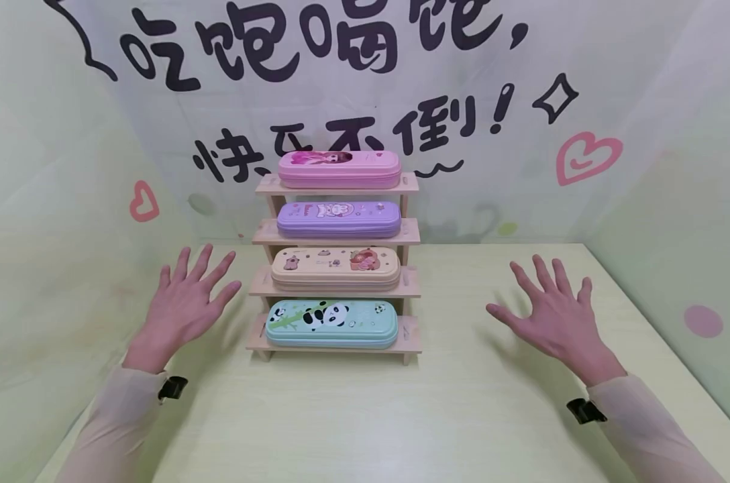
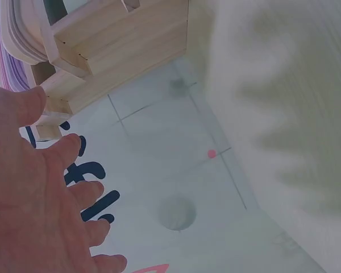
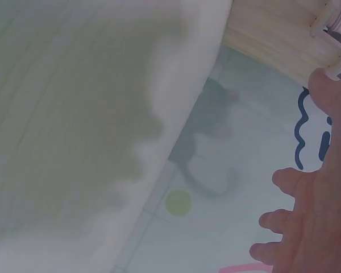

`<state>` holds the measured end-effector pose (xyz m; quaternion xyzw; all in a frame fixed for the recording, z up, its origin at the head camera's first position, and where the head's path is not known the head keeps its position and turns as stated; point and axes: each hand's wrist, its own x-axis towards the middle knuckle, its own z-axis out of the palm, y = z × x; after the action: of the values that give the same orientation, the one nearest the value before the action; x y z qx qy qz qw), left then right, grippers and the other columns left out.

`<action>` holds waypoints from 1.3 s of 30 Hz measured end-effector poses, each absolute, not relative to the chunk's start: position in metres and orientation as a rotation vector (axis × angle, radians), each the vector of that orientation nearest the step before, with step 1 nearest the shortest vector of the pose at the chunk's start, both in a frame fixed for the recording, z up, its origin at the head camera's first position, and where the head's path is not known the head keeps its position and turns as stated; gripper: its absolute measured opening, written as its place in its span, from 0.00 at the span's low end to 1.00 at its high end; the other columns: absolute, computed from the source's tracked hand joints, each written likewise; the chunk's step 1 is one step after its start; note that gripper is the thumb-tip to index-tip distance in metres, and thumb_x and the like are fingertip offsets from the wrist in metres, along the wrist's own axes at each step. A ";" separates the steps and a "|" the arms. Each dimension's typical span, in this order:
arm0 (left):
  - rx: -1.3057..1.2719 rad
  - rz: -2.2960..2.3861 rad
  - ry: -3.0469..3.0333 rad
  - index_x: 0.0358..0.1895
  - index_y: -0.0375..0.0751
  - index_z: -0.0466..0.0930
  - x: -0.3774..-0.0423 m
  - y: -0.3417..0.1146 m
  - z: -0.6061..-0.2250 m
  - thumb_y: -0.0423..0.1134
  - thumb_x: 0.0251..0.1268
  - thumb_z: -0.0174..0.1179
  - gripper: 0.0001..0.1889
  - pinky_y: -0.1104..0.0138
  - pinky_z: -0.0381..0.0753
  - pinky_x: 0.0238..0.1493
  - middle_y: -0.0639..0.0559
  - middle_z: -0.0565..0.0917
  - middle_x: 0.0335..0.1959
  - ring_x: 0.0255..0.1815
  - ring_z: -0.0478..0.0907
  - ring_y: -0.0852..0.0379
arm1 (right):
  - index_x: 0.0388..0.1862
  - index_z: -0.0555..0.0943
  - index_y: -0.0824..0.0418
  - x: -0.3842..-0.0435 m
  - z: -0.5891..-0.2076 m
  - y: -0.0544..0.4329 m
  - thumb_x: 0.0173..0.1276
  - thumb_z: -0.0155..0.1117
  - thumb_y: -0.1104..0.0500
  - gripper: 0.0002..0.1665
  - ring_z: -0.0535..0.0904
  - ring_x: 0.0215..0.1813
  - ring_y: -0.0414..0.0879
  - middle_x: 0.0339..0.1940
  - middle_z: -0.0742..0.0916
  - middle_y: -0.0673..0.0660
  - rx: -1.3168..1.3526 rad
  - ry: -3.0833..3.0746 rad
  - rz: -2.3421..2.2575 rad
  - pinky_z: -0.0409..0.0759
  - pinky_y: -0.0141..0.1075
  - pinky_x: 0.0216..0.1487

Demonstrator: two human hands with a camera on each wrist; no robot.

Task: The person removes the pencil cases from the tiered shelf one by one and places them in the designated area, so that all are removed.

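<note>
A stepped wooden rack (image 1: 335,357) stands on the table, one pencil case lying on each tier. From top to bottom these are a pink pencil case (image 1: 374,171), a purple pencil case (image 1: 371,225), a cream pencil case (image 1: 335,272) and a mint-green panda pencil case (image 1: 365,329). Left of the rack, my left hand (image 1: 180,308) hovers with its fingers spread, holding nothing. My right hand (image 1: 558,318) is held farther off on the right side, also spread and holding nothing. In both wrist views the rack's side (image 2: 131,51) shows beyond the thumb.
The pale wooden table (image 1: 341,422) extends around the rack. Behind it hangs a white cloth backdrop (image 1: 498,168) with large black characters and pink hearts. Pale cloth walls (image 1: 45,201) close off both sides. A black band (image 1: 173,387) is on each wrist.
</note>
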<state>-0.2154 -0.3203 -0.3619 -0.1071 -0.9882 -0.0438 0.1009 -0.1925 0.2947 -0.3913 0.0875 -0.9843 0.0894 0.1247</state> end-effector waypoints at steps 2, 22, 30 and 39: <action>-0.319 -0.129 -2.913 0.87 0.54 0.52 -0.214 -0.319 -0.362 0.67 0.83 0.38 0.38 0.24 0.37 0.74 0.34 0.46 0.86 0.83 0.34 0.24 | 0.88 0.57 0.53 -0.191 -0.391 0.294 0.70 0.55 0.21 0.59 0.41 0.84 0.73 0.85 0.56 0.71 0.264 -2.860 0.251 0.33 0.84 0.69; -0.365 -0.159 -2.847 0.87 0.55 0.50 -0.213 -0.311 -0.360 0.66 0.83 0.41 0.38 0.25 0.39 0.76 0.36 0.46 0.86 0.85 0.31 0.30 | 0.88 0.56 0.52 -0.172 -0.392 0.268 0.70 0.61 0.24 0.59 0.43 0.85 0.70 0.86 0.56 0.69 0.379 -2.811 0.330 0.37 0.78 0.75; -0.384 -0.265 -2.848 0.88 0.53 0.47 -0.215 -0.305 -0.356 0.66 0.83 0.44 0.40 0.27 0.41 0.77 0.37 0.46 0.87 0.85 0.34 0.31 | 0.88 0.56 0.52 -0.169 -0.389 0.252 0.68 0.65 0.25 0.61 0.47 0.84 0.70 0.86 0.56 0.69 0.417 -2.810 0.478 0.44 0.66 0.82; -0.418 -0.608 -2.811 0.88 0.61 0.41 -0.219 -0.300 -0.354 0.62 0.79 0.55 0.44 0.30 0.58 0.74 0.43 0.52 0.86 0.83 0.51 0.32 | 0.87 0.61 0.52 -0.166 -0.387 0.225 0.67 0.75 0.35 0.57 0.61 0.78 0.69 0.81 0.66 0.68 0.529 -2.692 0.676 0.70 0.70 0.67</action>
<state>-0.2187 -0.3004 -0.3541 -0.1428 -0.9605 -0.2078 0.1175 -0.1665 0.2248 -0.3866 0.1849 -0.9408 0.2362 0.1576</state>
